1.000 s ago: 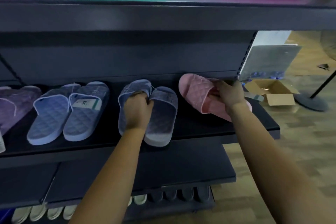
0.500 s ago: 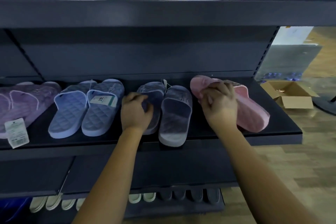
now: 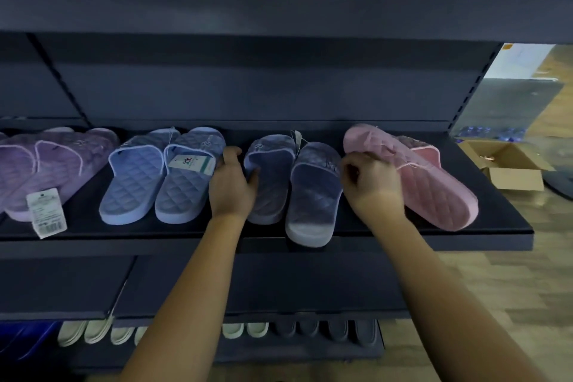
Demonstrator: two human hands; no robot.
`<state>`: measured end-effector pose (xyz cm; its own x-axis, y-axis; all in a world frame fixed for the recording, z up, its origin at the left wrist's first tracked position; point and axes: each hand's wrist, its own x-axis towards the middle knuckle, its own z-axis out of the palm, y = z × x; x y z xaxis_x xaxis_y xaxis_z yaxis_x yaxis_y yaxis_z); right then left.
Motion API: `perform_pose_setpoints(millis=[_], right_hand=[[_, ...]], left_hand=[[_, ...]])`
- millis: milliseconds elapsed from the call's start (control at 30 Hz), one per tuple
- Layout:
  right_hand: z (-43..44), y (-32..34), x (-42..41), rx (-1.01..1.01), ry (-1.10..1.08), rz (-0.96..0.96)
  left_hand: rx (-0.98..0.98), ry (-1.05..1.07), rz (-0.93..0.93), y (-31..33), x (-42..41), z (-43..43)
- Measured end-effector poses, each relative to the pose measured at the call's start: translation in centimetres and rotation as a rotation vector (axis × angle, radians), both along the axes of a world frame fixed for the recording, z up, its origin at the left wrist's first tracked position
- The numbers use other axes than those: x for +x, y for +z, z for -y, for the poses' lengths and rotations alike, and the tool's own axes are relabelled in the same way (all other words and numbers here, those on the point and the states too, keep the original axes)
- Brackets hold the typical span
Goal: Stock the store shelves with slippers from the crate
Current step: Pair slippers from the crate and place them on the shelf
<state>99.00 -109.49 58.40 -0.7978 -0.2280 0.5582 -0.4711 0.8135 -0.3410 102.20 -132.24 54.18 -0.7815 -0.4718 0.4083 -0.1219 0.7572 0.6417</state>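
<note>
Slippers being straightened on mid shelf (image 3: pixel 499 220): L hand (image 3: pixel 232 186) grips grey-blue slipper (image 3: pixel 271 186), R hand (image 3: pixel 373 184) pinches pink pair (image 3: pixel 434 192) nr right end. Next, prob. square both w/ front edge.

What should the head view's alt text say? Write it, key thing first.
A person's left hand grips a grey-blue slipper while the right hand holds a pink pair further right on a dark shelf. Light blue slippers and purple slippers lie further left.
</note>
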Motion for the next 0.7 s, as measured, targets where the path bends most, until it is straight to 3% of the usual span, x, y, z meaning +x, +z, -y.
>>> perform_pose_setpoints(millis=[100, 300, 500, 700], right_hand=[[1.0, -1.3, 0.3, 0.019, -0.013, 0.114], [1.6, -1.5, -1.1, 0.040, -0.047, 0.158], [2.1, -1.8, -2.3, -0.006, -0.037, 0.084], [3.5, -2.8, -0.8, -0.045, -0.052, 0.282]], left_hand=[[-0.070, 0.038, 0.058, 0.0, -0.5, 0.3], [-0.173, 0.041, 0.039, 0.3, -1.0, 1.0], [-0.096, 0.048, 0.041, 0.1, 0.8, 2.0], [0.038, -0.149, 0.207, -0.1, 3.1, 0.3]])
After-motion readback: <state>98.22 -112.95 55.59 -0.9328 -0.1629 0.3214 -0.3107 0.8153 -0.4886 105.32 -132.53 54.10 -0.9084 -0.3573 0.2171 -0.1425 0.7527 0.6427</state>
